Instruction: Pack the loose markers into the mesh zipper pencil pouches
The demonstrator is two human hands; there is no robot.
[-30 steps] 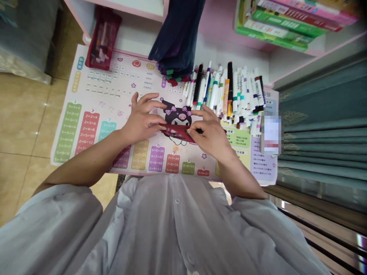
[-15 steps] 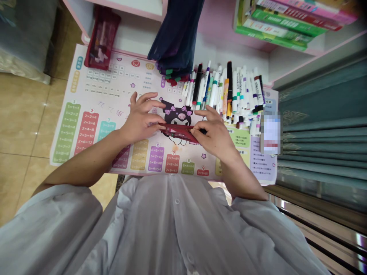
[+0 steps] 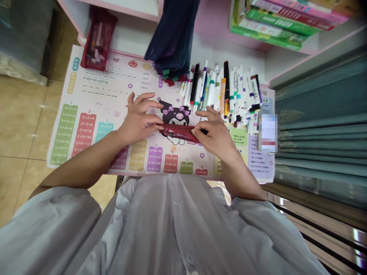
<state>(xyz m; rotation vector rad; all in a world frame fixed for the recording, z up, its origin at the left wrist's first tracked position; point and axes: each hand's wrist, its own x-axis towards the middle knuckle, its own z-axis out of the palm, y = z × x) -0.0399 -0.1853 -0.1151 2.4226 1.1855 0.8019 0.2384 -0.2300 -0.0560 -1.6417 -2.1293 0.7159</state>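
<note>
A dark red pencil case [image 3: 179, 131] with a see-through side is held between my two hands above the printed desk mat [image 3: 97, 100]. My left hand [image 3: 140, 116] pinches its left end between thumb and finger, the other fingers spread. At the right end, my right hand [image 3: 213, 131] has thumb and forefinger closed on the case's top edge, where a small dark piece shows beside the fingers. Small items are faintly visible through the clear side, too blurred to name. Behind my right hand lies a heap of markers [image 3: 223, 89].
Another red pencil case [image 3: 99, 42] lies at the back left. Dark blue mesh bags [image 3: 173, 38] hang over the mat's back edge. Stacked books [image 3: 278, 25] sit on the right shelf. A phone [image 3: 268, 131], partly blurred, rests near the right edge beside a teal curtain [image 3: 318, 126].
The whole view has shifted slightly. Both hands keep the same grip on the red pencil case, with hardly any movement.
</note>
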